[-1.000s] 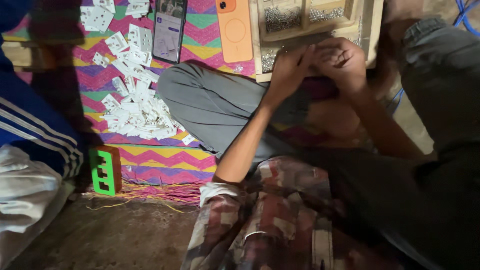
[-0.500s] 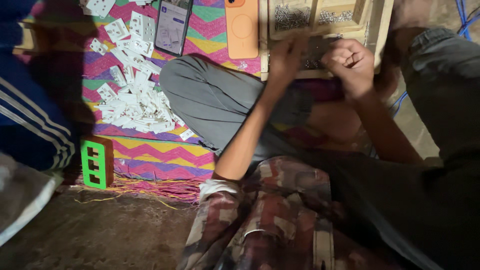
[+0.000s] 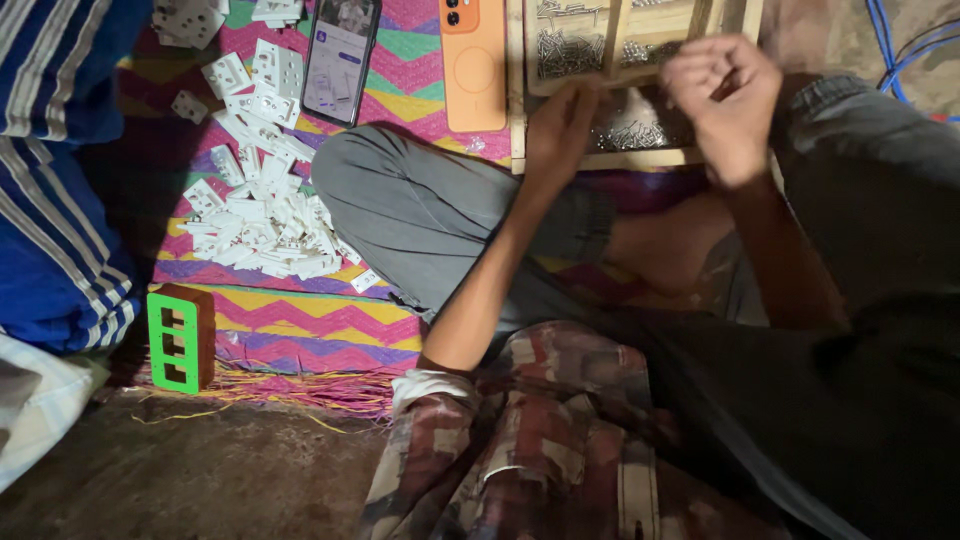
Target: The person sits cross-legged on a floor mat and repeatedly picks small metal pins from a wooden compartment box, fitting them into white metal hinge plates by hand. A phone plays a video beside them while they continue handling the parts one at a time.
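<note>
**Wooden tray of small metal parts, both hands over it**

Wooden and split into compartments, the tray lies at twelve o'clock on the zigzag mat, just past the person's crossed legs in grey trousers. Its sections hold heaps of small silvery metal parts; whether they are screws or pins I cannot say in this dim light.

The left hand reaches out at about twelve o'clock, palm down, fingers loosely bent and resting on the near edge of the tray, right over the lower compartment. I cannot tell whether it pinches anything beneath the fingers. The right hand hangs at one o'clock above the tray's right side, curled into a loose fist with the fingertips drawn together, as if closed on something tiny; the thing itself does not show.

At eleven o'clock, two phones lie side by side on the mat: an orange one face down, touching the tray's left edge, and a dark one with its screen lit. Farther toward ten o'clock spreads a pile of white plastic switch plates, loose ones trailing up to the mat's far end. A green and brown block with three openings stands at nine o'clock on the mat's fringe. Blue striped cloth fills the left side, and blue cables curl at two o'clock.
</note>
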`<move>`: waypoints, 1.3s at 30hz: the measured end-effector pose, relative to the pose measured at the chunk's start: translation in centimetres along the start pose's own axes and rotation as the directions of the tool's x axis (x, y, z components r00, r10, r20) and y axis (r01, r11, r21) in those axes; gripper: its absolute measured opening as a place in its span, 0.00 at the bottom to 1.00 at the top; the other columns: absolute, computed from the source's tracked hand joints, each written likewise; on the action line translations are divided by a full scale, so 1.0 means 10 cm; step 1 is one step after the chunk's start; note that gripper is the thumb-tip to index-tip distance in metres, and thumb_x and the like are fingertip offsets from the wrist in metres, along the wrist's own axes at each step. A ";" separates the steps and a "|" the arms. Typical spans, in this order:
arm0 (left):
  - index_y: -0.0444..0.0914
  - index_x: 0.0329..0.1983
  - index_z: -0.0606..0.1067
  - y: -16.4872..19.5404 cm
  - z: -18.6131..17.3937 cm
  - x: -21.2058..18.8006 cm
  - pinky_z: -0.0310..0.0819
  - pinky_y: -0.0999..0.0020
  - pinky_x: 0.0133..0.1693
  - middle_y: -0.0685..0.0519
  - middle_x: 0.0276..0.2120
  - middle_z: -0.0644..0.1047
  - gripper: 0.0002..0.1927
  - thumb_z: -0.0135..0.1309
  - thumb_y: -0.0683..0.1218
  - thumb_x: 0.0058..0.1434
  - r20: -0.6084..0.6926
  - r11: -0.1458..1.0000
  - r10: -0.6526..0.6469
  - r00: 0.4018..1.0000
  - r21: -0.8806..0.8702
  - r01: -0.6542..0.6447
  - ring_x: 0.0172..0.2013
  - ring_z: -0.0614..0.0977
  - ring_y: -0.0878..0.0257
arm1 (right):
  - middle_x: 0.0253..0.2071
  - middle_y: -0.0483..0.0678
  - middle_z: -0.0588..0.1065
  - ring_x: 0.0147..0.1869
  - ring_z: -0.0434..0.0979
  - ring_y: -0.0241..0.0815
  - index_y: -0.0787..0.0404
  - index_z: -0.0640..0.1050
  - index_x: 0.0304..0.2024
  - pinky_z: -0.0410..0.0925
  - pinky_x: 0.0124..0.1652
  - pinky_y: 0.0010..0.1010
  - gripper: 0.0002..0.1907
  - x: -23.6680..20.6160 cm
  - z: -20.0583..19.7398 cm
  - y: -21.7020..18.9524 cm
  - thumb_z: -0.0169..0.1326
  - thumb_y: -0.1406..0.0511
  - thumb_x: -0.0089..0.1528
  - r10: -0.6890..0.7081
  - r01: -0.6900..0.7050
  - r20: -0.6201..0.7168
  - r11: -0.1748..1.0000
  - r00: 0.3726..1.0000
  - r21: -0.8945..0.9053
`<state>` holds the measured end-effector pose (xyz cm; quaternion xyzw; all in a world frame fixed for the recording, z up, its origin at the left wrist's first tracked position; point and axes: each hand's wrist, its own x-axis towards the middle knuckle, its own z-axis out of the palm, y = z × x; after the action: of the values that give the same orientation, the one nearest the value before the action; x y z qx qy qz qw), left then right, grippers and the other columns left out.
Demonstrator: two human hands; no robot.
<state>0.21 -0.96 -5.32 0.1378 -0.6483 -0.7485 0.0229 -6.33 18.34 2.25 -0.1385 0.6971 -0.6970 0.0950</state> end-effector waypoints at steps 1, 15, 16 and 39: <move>0.36 0.53 0.78 0.01 0.00 -0.01 0.77 0.73 0.37 0.54 0.36 0.83 0.15 0.47 0.50 0.75 0.002 1.000 0.022 1.000 -0.011 -0.022 0.34 0.82 0.71 | 0.52 0.53 0.79 0.49 0.79 0.33 0.71 0.73 0.58 0.73 0.49 0.21 0.13 0.02 -0.03 -0.04 0.57 0.80 0.72 -0.017 0.017 -0.003 0.999 1.000 -0.041; 0.36 0.40 0.77 0.38 0.03 -0.12 0.72 0.75 0.29 0.58 0.25 0.79 0.11 0.54 0.49 0.71 -0.012 0.962 0.173 0.985 0.214 -0.167 0.26 0.77 0.74 | 0.42 0.55 0.77 0.41 0.78 0.48 0.65 0.79 0.50 0.70 0.41 0.33 0.12 -0.36 0.15 -0.12 0.64 0.68 0.66 -0.060 0.145 0.147 0.713 0.987 -0.686; 0.36 0.40 0.77 0.39 0.03 -0.12 0.71 0.74 0.28 0.58 0.24 0.78 0.11 0.53 0.49 0.71 -0.006 0.967 0.157 0.988 0.204 -0.152 0.25 0.76 0.74 | 0.44 0.57 0.76 0.45 0.78 0.52 0.66 0.78 0.52 0.70 0.43 0.36 0.16 -0.30 0.11 -0.12 0.66 0.66 0.65 -0.114 0.217 0.192 0.676 0.975 -0.704; 0.36 0.40 0.77 0.24 -0.02 -0.06 0.72 0.69 0.31 0.53 0.26 0.79 0.09 0.53 0.47 0.70 -0.031 0.942 0.265 0.964 0.219 -0.252 0.27 0.78 0.68 | 0.46 0.56 0.81 0.48 0.81 0.57 0.61 0.82 0.47 0.72 0.47 0.44 0.12 -0.12 -0.14 0.19 0.56 0.62 0.67 0.140 0.373 0.541 0.583 0.829 -0.722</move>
<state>0.47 -1.36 -2.88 0.0757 -0.7363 -0.6605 0.1257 -5.74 20.02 0.31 -0.4058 0.8659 -0.2400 0.1674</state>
